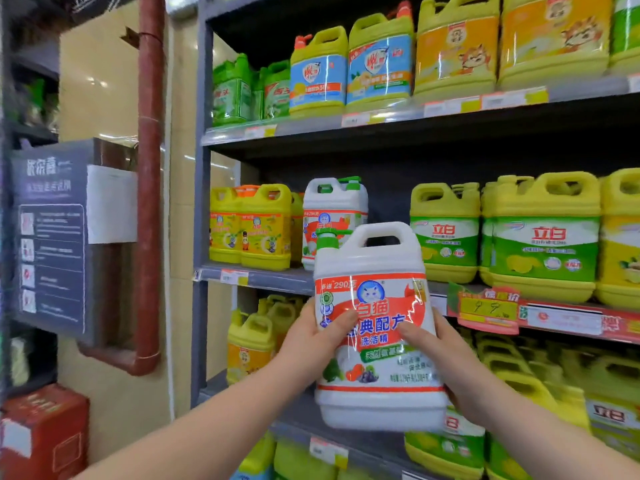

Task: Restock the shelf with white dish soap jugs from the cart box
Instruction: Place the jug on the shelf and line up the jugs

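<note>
Fingers (341, 323) of your left hand (311, 337) curled round the left flank of the white dish soap jug (374, 292), thumb across the label. Your right hand (446, 365) gripped the opposite flank the same way, its other fingers hidden behind. Between them the jug hung upright in the air, in front of the middle shelf (263, 278) and not touching it.

From its bulk I would judge it full and heavy. The walls looked like stiff plastic with a little give, and the glossy label film was probably slick under your palms. A squeeze on the flanks works, but the moulded handle (384, 233) at the top was the surer hold, with a palm under the base. The green pump cap (327, 237) jutted from the left shoulder and looked the easiest part to snap, so it was no place to grab.

On the middle shelf another white jug (329, 216) stood just right of the yellow jugs (265, 230). A dark gap lay between it and the green-labelled jugs (445, 233), and that seemed the spot for yours. The shelf was flat grey metal with a price rail along its edge and a red offer tag (488, 310) hanging from it. More jugs filled the shelves above and below. To the left were a brown pipe (150, 168) on a tiled wall, a dark notice panel (52, 244) and a red carton (45, 427). The cart box was out of view.
</note>
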`<state>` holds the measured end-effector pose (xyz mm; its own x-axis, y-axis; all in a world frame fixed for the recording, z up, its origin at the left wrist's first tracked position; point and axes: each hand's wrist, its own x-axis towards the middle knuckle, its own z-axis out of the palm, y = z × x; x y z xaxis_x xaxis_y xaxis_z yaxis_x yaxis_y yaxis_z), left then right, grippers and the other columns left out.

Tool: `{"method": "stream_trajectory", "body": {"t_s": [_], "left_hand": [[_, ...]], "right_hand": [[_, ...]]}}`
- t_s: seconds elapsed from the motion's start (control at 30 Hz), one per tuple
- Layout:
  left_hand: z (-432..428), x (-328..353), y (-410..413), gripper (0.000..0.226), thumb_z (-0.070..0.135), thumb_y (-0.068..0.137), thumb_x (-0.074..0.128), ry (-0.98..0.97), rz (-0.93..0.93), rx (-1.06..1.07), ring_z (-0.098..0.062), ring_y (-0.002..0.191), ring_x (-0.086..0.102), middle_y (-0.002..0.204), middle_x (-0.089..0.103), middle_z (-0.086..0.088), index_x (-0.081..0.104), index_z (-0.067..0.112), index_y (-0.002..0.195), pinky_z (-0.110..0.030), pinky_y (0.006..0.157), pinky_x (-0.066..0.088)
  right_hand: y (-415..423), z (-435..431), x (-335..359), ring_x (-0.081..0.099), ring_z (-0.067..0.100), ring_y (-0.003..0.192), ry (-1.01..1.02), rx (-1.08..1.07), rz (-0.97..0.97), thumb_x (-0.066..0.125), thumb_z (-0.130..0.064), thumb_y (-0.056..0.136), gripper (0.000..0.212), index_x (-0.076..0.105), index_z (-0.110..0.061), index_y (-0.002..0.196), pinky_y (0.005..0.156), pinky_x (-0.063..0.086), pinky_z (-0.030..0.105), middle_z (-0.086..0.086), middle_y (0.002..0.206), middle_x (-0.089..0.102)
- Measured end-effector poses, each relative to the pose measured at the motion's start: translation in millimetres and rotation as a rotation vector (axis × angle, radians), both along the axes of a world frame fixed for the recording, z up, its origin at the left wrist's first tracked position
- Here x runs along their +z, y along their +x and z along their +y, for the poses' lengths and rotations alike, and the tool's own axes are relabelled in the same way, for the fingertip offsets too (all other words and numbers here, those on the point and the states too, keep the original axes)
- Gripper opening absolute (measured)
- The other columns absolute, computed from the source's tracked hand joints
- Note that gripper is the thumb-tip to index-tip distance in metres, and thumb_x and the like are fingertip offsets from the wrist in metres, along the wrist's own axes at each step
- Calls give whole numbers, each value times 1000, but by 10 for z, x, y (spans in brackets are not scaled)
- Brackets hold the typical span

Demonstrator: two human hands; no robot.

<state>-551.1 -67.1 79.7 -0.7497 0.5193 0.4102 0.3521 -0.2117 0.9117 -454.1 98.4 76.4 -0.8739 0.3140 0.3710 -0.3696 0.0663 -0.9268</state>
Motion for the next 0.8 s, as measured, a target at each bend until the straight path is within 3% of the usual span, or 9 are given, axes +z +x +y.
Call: {"method": "stream_trajectory", "body": {"t_s": [0.13,0.27,0.4,0.57,0.7,0.8], "left_hand": [[297,286,-408,62,51,62,69,8,34,-46,-9,85,72,102,74,7,52,30,118,-22,63,58],[683,609,-831,33,40,79,69,23,57,-65,-8,81,73,90,75,14,54,37,108,-22,58,58],[1044,907,-1154,45,41,75,71,8,52,-90,-18,89,73,105,73,4,52,36,116,-41,78,60],[1376,1129,-1456,40,38,73,72,51,53,-172,-17,83,74,98,75,3,55,33,109,-31,61,59],[1553,1239,-1635,35,35,76,70,78,86,-194,-13,81,74,93,76,7,57,30,108,-24,56,57],[1618,1301,-1795,30,36,78,69,77,142,-200,-9,79,73,90,76,12,59,32,105,-19,54,55]], "right_hand": [[-392,300,242,75,25,81,13,-11,60,77,-35,50,71,55,-23,117,56,59,31,2,94,77],[-757,659,532,75,23,77,34,-63,138,74,-32,54,67,55,-21,117,54,58,29,4,93,77],[-1060,996,781,75,20,78,80,-94,207,72,-31,60,66,52,-22,122,54,57,26,4,100,74],[-1327,1335,999,75,19,78,153,-127,228,72,-35,57,69,50,-26,122,56,58,27,6,106,71],[-1492,1506,1122,74,19,79,191,-148,237,73,-37,56,70,51,-25,121,58,59,28,6,105,72],[-1595,1558,1208,74,14,75,227,-174,240,73,-38,54,57,52,-33,106,57,58,25,2,101,71]]}}
